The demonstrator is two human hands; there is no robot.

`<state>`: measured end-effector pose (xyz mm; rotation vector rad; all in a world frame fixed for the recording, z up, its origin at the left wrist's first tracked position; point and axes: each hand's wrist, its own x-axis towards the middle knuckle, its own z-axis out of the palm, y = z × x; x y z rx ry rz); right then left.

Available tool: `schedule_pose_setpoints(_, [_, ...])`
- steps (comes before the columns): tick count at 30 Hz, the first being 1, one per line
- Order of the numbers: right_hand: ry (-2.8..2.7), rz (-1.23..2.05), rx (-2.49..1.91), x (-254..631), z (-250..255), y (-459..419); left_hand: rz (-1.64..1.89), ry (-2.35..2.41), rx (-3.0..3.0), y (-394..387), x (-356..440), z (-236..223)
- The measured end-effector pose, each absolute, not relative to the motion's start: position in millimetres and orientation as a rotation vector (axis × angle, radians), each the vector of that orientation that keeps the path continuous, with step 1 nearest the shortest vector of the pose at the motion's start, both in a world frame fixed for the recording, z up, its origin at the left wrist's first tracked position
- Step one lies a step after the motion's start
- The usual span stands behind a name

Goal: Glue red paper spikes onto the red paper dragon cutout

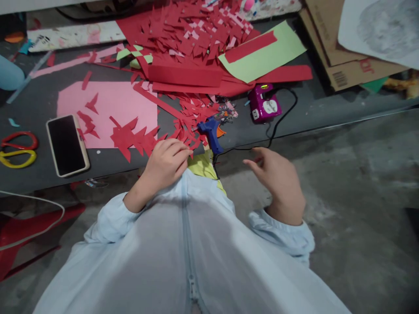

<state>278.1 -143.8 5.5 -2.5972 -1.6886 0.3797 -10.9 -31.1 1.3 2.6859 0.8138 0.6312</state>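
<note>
My left hand [169, 160] is at the table's front edge with its fingers bent together. A sliver of red paper shows at its fingertips, but what lies under them is hidden. My right hand [279, 181] hangs over the floor in front of the table, thumb and forefinger apart, nothing visible between them. Its forefinger is near the black cord [237, 149]. Between the hands, a blue glue gun [212, 131] lies at the table edge among red paper scraps [186, 111]. Cut red paper pieces [126, 135] lie on a pink sheet [111, 93] beyond my left hand.
A phone [67, 146] and red-and-yellow-handled scissors [18, 149] lie at left. Behind are a heap of cut red paper [183, 30] and a green sheet [265, 54]. A purple box [263, 104] with a cord stands at right, near cardboard [353, 72]. A red chair [19, 235] is lower left.
</note>
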Motion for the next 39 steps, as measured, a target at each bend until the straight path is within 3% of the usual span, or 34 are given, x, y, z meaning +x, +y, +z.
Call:
schedule_pose_setpoints(3, [-1.73,0.328,-2.66,268.8,3.3,-140.6,0.637,0.938,2.658,-30.7,-18.5,3.3])
schedule_pose_setpoints(14, [-2.227,0.079,-1.836,197.7,-16.1,-110.0,0.502,1.028,2.614,-32.6,-24.1,7.0])
schedule_pose_setpoints(28, [-2.365,-0.202,-1.588,180.2,-24.0,-99.7,0.336,0.998,2.683,-39.3,-22.9,-7.6])
schedule_pose_setpoints(39, [-2.432,0.245,-1.61,207.2,7.8,-108.9,0.481,1.055,2.652,-51.6,-48.3,-3.9])
